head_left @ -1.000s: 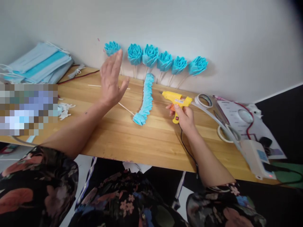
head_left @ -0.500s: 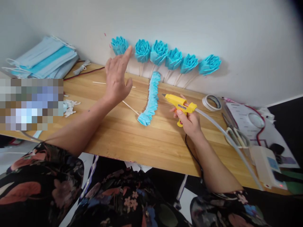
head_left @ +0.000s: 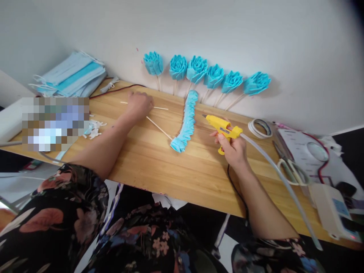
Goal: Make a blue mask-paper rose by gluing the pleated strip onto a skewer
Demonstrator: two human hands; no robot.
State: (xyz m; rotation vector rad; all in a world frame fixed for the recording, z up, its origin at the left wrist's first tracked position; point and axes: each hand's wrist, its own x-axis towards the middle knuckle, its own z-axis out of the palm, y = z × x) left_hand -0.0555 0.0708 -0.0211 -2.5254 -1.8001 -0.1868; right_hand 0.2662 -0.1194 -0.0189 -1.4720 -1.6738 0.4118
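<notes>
My right hand (head_left: 233, 148) grips a yellow glue gun (head_left: 223, 125), its nozzle pointing left. A long clear glue stick (head_left: 275, 171) trails from its back end. My left hand (head_left: 140, 105) rests low over the table with its fingers curled under, hiding whatever may be in them. A thin wooden stick (head_left: 161, 108) passes beneath that hand. Between my hands lies a pleated blue strip (head_left: 189, 119), its near end curled round the tip of another wooden stick (head_left: 159, 127). Several blue flowers (head_left: 196, 70) on sticks lean along the wall behind.
A stack of blue face masks (head_left: 71, 74) lies at the back left, near white scraps (head_left: 96, 129) and a blurred-out patch. On the right are a tape roll (head_left: 259, 129), scissors (head_left: 292, 170), a printed sheet (head_left: 298, 140) and a white power strip (head_left: 330, 210).
My left hand, raised with fingers stretched out before, has come down to the table and curled. My right hand keeps the glue gun in nearly the same place. The view has shifted slightly.
</notes>
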